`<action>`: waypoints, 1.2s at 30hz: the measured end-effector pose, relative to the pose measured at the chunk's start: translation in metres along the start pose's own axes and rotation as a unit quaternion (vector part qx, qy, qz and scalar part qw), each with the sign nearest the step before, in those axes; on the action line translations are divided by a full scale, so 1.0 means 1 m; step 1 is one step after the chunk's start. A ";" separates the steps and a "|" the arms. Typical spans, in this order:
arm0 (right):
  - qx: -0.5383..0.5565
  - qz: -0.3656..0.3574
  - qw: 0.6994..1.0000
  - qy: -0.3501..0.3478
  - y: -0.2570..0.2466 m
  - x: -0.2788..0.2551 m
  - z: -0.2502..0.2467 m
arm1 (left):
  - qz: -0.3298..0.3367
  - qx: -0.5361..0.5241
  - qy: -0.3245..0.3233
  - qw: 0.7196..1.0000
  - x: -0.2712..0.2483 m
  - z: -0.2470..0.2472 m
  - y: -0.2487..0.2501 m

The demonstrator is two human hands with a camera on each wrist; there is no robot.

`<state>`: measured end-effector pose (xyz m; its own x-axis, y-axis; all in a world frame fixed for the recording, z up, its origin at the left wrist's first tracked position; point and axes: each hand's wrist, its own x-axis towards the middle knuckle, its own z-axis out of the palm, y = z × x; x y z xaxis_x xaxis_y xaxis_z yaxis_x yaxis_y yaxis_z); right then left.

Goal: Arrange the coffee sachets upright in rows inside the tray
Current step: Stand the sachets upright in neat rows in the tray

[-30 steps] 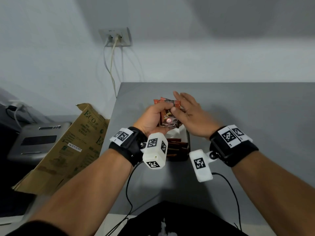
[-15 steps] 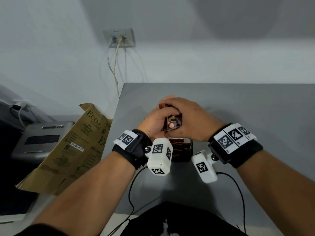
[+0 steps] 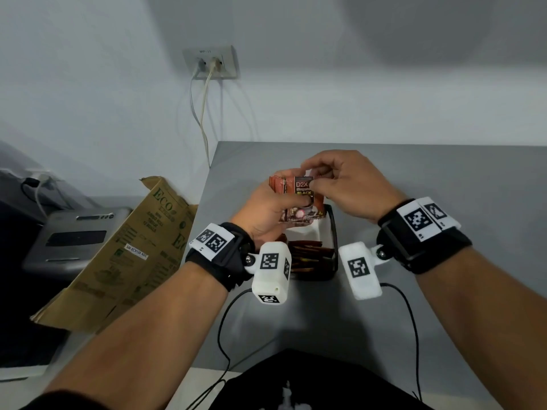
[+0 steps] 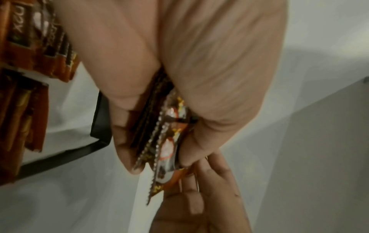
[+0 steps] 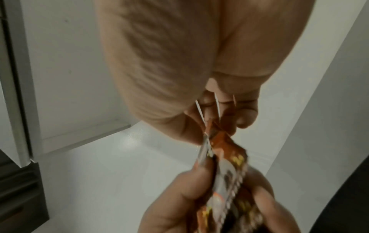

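Left hand [image 3: 266, 207] gripping a small stack of D2X Black coffee sachets [image 3: 299, 199], thumb on the front and fingers curled behind, holding them upright just above the far end of the black tray [image 3: 334, 232] on the grey worktop [image 3: 444, 184]. Right hand [image 3: 343, 184] pinching the top edge of the front sachet between thumb and fingertips. More sachets standing [image 3: 305, 255] in rows in the tray's near part, under the wrist cameras.
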<state>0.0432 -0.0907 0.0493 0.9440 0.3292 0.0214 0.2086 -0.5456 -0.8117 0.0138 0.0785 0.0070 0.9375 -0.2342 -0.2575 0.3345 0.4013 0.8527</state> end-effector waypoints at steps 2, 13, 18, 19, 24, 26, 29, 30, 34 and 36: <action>-0.009 -0.002 1.000 -0.017 0.002 0.003 -0.001 | 0.003 0.022 0.010 1.000 0.002 -0.002 -0.003; -0.191 0.045 0.981 -0.001 0.061 0.037 0.012 | 0.003 0.073 0.199 0.977 0.010 -0.048 -0.002; -0.241 0.052 0.968 -0.047 0.080 0.047 0.030 | 0.002 0.091 0.216 0.972 0.015 -0.054 -0.001; -0.245 0.055 0.967 -0.052 0.083 0.048 0.032 | -0.001 0.094 0.218 0.972 0.015 -0.054 -0.001; -0.244 0.078 0.965 -0.058 0.092 0.050 0.038 | -0.010 0.100 0.219 0.970 0.017 -0.058 0.003; -0.240 0.086 0.965 -0.059 0.094 0.051 0.038 | -0.014 0.103 0.218 0.970 0.015 -0.057 0.004; -0.237 0.094 0.965 -0.062 0.096 0.050 0.039 | -0.020 0.101 0.217 0.971 0.013 -0.056 0.002; -0.236 0.093 0.965 -0.064 0.096 0.050 0.039 | -0.023 0.099 0.216 0.971 0.012 -0.056 0.002; -0.239 0.092 0.964 -0.067 0.097 0.050 0.039 | -0.035 0.097 0.213 0.972 0.012 -0.055 0.001; -0.246 0.094 0.962 -0.066 0.097 0.049 0.038 | -0.036 0.100 0.211 0.972 0.012 -0.055 0.001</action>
<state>0.0994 -0.0980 -0.0507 0.9427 0.2670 -0.2000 0.1641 -0.8931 -0.4189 0.0307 0.1243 -0.0202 0.8826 0.1468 -0.4467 0.4140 0.2079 0.8862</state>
